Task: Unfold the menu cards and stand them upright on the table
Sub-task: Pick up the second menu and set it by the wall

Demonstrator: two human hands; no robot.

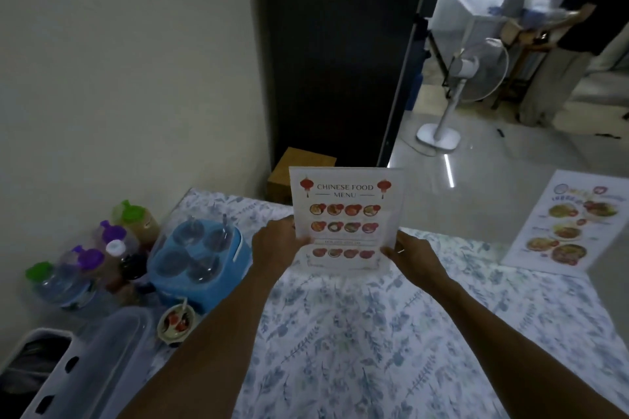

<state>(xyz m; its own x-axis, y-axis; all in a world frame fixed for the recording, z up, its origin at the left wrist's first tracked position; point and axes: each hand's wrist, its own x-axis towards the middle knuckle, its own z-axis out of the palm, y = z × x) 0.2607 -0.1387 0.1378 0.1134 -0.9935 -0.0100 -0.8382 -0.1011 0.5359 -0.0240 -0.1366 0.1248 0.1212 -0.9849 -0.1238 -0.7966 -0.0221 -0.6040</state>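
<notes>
A white menu card (345,214) headed "Chinese Food Menu", with rows of dish photos, stands upright near the far middle of the table (340,333), its lower edge on the floral cloth. My left hand (275,241) grips its left edge. My right hand (413,255) grips its lower right edge. A second menu card (571,224) with larger dish photos stands tilted at the table's far right corner, apart from both hands.
On the left stand several sauce bottles (112,248) with green, purple and white caps, a blue condiment caddy (200,255), a small chilli bowl (177,320) and a clear lidded box (98,360). Beyond the table sit a cardboard box (289,173) and a white floor fan (456,85).
</notes>
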